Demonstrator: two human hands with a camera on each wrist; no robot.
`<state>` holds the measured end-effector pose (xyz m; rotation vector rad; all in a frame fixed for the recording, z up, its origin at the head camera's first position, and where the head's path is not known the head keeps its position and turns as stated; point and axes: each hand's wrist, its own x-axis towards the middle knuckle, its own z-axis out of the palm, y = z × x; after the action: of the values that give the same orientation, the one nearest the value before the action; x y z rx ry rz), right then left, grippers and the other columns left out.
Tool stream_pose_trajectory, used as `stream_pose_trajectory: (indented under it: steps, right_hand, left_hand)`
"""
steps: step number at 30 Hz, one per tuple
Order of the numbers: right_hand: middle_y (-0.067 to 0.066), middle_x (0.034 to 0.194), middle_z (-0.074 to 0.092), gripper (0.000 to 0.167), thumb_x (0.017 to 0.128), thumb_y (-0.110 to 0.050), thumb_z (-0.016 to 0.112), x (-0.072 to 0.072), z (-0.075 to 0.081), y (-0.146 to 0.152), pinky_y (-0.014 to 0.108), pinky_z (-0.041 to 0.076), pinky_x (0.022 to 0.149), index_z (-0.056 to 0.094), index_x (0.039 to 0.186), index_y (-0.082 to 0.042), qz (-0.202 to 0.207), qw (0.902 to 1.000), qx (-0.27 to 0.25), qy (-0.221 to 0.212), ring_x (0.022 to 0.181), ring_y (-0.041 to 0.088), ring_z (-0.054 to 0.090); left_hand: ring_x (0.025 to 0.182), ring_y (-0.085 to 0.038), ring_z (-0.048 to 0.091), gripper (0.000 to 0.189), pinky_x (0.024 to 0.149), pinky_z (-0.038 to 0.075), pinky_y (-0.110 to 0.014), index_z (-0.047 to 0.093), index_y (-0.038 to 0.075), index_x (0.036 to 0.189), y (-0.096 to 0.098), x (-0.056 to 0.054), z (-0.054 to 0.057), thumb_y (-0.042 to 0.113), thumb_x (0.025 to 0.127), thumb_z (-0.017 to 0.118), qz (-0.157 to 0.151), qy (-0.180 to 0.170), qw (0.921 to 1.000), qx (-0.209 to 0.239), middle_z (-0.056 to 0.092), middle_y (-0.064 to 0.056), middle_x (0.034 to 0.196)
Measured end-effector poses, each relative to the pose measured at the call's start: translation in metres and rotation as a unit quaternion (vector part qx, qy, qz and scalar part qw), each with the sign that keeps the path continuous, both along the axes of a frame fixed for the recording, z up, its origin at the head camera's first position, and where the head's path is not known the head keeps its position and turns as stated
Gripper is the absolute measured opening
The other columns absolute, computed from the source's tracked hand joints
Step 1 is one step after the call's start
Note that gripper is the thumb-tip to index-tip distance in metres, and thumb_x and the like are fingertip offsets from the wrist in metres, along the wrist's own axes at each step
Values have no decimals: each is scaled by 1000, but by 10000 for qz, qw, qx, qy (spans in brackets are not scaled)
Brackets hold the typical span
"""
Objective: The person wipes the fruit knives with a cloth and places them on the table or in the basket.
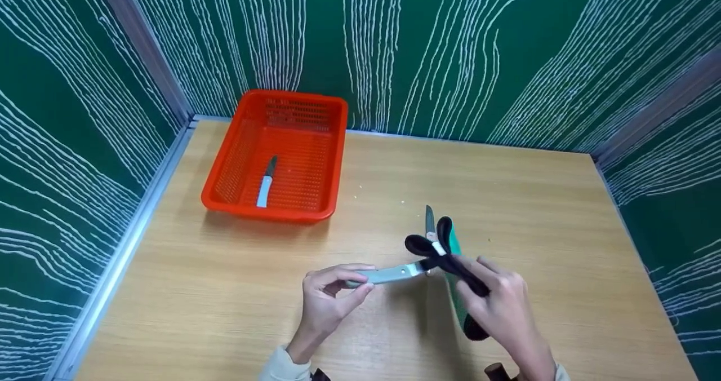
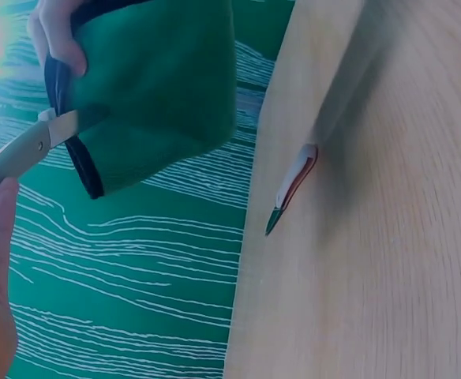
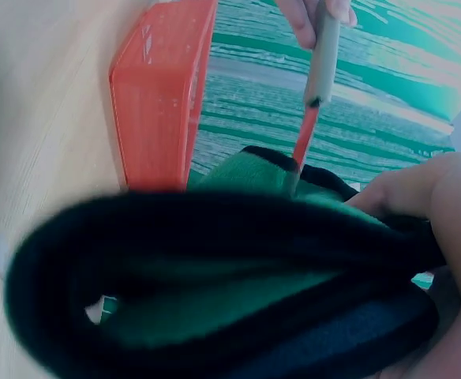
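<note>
While the knife (image 1: 388, 274) was pinched by the left hand (image 1: 329, 299) above the table (image 1: 507, 184) | green cloth (image 2: 163, 79) was gripped by the right hand (image 1: 501, 299) beside the blade (image 2: 65, 126) | cuts were judged possible if either grip slipped

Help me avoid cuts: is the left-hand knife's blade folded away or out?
Out: the right wrist view shows the blade extending beyond the handle of the knife in the left hand.

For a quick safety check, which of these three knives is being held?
The knife in the left grip. The others aren't held: one knife lies inside the red basket, another knife on the table.
</note>
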<state>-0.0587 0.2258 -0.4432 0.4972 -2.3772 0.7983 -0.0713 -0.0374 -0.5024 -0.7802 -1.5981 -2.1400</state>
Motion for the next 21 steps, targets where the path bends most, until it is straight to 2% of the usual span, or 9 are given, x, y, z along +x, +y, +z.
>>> stream_pose_trajectory:
  steps: [4,12,21]
  right_hand:
    - [-13,61,43,34,65,5,70,0,0,9,12,23,37,76,94,-11,-105,9998,-113,-119,45,-2,30]
    - [-11,57,40,32,64,11,67,2,1,21,14,21,35,75,90,-5,-347,9987,-364,-25,44,-2,27]
    - [-6,59,53,30,67,11,66,7,10,27,15,25,35,76,90,-5,-678,9935,-900,-160,43,2,36]
  left_hand:
    - [81,-31,69,22,60,58,-39,68,-9,89,-1,-1,-2,-22,71,67,-56,-112,9999,-49,68,-25,94]
    - [81,-26,69,23,59,58,-39,67,-11,96,-2,0,-1,-19,75,67,-52,-307,9995,-114,68,-24,98]
    - [84,-26,68,21,60,58,-38,67,-10,96,-1,1,1,-17,76,67,-84,-453,9988,-176,68,-23,99]
